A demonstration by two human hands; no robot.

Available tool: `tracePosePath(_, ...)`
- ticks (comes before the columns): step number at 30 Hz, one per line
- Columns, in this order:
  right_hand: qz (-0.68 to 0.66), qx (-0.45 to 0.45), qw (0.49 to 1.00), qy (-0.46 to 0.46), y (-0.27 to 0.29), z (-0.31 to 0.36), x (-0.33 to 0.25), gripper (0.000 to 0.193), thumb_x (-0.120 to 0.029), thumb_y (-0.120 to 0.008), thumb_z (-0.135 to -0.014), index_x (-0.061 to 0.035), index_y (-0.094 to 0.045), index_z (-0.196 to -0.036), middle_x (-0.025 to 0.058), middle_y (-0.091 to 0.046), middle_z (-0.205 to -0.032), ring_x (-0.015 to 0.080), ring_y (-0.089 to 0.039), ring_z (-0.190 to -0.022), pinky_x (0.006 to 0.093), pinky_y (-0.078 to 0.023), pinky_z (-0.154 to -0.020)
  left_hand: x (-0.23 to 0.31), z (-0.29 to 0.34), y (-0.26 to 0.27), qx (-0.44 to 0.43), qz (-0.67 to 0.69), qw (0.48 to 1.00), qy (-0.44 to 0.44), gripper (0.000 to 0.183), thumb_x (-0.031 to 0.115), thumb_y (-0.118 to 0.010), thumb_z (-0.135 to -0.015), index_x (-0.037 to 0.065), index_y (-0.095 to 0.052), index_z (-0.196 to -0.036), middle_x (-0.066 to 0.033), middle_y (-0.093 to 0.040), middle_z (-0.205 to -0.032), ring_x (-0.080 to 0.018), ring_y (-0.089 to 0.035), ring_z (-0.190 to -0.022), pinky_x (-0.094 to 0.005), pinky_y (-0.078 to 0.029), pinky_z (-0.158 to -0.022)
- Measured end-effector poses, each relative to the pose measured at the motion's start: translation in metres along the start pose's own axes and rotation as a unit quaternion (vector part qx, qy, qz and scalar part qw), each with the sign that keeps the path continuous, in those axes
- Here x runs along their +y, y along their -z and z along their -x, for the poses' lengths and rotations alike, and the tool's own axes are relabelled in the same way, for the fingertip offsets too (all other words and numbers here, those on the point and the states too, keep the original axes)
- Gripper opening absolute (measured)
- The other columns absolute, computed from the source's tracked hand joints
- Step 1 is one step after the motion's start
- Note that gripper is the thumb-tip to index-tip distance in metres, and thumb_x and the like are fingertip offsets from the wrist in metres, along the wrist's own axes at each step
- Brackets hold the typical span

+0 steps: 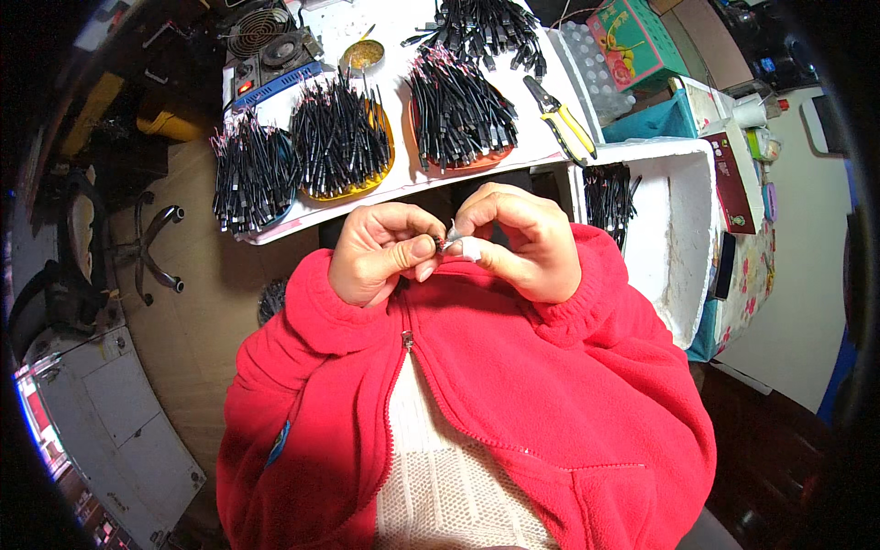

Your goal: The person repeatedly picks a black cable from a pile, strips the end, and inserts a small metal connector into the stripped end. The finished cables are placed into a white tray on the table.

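While both hands are meeting close to the chest, the scene is reading like this from left to right:

Chair (137,240): standing on the floor at far left, well apart from the table (403,27).
Left trays: three shallow trays are holding black cable bundles (341,133) side by side along the table's near edge.
Fan unit (266,41): sitting behind the trays, beside a small round tin (361,55).
Left hand (380,252): curling in, thumb and forefinger pressing together on a small piece (451,240).
Small piece: lying between the two hands, just above the red jacket (513,385); too small to tell its kind.
Right hand (522,240): pinching the same piece, a white wrap (471,247) showing on one fingertip.
Cutters (561,117): yellow-handled, lying at the table's right edge.
Foam box (683,220): white, standing to the right, holding more black cables in its near corner.
Packages: a green carton (632,41) with a red and yellow picture is sitting behind; a dark red box (733,179) is leaning on the foam box's far rim.
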State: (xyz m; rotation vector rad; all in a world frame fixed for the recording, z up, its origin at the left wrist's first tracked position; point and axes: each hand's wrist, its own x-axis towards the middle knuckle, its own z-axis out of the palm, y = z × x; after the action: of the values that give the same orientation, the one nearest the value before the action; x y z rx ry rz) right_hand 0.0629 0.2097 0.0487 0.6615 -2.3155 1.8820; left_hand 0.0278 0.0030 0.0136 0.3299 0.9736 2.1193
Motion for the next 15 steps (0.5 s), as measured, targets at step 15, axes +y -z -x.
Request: tracePosePath(15,-0.025,0.011,0.999,0.019,-0.0007,0.0051,0.0073,0.012,-0.002,-0.069,-0.079,0.0005,-0.063,-0.089,0.0087,-0.064,-0.086,0.0201,-0.061,-0.079,0.0291,-0.048,-0.072,0.0028,0.0062,-0.0081,0.019,0.014,1.0,-0.018,0.015,0.004,-0.065,-0.085,-0.006,-0.066,-0.096,-0.0099,-0.065,-0.08,-0.0111,-0.055,-0.064,-0.0228,-0.045,-0.057)
